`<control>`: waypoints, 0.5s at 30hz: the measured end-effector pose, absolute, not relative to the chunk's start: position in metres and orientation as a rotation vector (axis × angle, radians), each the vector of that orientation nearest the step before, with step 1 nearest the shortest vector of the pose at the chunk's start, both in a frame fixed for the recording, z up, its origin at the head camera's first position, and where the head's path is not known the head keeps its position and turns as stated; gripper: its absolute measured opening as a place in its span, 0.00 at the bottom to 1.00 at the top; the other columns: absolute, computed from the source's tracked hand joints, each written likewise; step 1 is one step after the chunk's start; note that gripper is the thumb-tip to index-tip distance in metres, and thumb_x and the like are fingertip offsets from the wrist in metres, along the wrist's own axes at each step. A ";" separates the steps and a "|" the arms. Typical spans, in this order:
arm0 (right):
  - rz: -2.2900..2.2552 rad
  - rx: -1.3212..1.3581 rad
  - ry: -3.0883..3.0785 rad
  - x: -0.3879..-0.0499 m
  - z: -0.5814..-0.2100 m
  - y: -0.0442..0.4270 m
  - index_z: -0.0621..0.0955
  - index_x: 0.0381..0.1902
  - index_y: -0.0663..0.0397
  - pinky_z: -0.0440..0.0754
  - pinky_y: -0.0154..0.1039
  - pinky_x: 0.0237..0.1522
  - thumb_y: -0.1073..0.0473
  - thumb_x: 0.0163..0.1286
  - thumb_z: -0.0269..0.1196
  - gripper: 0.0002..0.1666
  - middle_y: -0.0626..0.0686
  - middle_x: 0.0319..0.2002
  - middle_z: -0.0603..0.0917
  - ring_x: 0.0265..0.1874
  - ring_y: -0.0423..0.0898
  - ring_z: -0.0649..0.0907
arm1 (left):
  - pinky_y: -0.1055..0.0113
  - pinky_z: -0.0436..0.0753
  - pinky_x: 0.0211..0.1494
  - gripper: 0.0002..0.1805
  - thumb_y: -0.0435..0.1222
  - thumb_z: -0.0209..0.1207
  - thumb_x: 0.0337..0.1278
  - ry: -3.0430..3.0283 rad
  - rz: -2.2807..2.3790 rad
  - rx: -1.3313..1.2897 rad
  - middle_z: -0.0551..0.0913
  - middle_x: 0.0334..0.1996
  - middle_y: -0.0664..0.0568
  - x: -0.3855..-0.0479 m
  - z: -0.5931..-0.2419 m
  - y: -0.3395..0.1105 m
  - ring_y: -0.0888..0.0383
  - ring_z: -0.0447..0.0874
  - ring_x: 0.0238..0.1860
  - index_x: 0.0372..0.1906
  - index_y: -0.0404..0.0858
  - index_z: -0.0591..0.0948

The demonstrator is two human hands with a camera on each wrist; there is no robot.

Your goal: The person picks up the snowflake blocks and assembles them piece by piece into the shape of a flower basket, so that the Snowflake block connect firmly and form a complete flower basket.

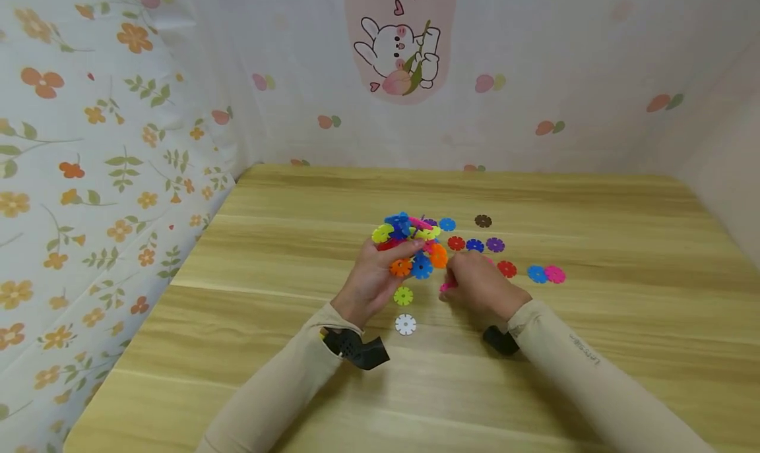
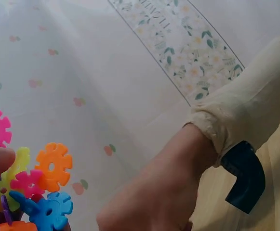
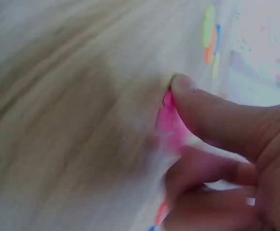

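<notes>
Free room on table (image 1: 249, 262) left of left grip (image 1: 375, 278), loose discs (image 1: 499, 246) blocking beyond right grip (image 1: 479, 280)

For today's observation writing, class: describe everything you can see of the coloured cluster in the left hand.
The cluster is made of flat, round, notched pieces that look like plastic, apparently slotted together at differing angles into an uneven bunch. Pink, yellow, orange, blue, red and purple show, and some pieces have a visible centre hole. The left hand grips it over the wooden-looking table, thumb lying across it; fingers and thumb hide part of it.
</notes>
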State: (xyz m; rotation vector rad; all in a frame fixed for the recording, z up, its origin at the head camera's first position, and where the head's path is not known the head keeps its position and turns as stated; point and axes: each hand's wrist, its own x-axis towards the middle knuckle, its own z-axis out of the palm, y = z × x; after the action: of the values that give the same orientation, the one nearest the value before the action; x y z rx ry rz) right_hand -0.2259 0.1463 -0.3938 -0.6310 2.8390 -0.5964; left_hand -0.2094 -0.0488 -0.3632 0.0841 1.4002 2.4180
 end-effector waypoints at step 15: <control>-1.689 -0.847 2.733 -0.192 -0.337 0.168 0.85 0.47 0.69 0.87 0.29 0.35 0.73 0.71 0.58 0.11 0.58 0.39 0.82 0.31 0.33 0.90 | 0.67 0.83 0.60 0.21 0.30 0.62 0.65 1.784 2.323 0.167 0.81 0.57 0.46 -0.205 -0.360 -0.049 0.56 0.83 0.53 0.61 0.37 0.75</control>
State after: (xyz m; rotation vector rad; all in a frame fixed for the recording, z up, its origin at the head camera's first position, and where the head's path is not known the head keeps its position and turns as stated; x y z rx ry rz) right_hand -0.1921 0.1678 -0.3369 -0.8468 2.7328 -1.6886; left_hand -0.2055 -0.0490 -0.3605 0.1672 1.7836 2.3226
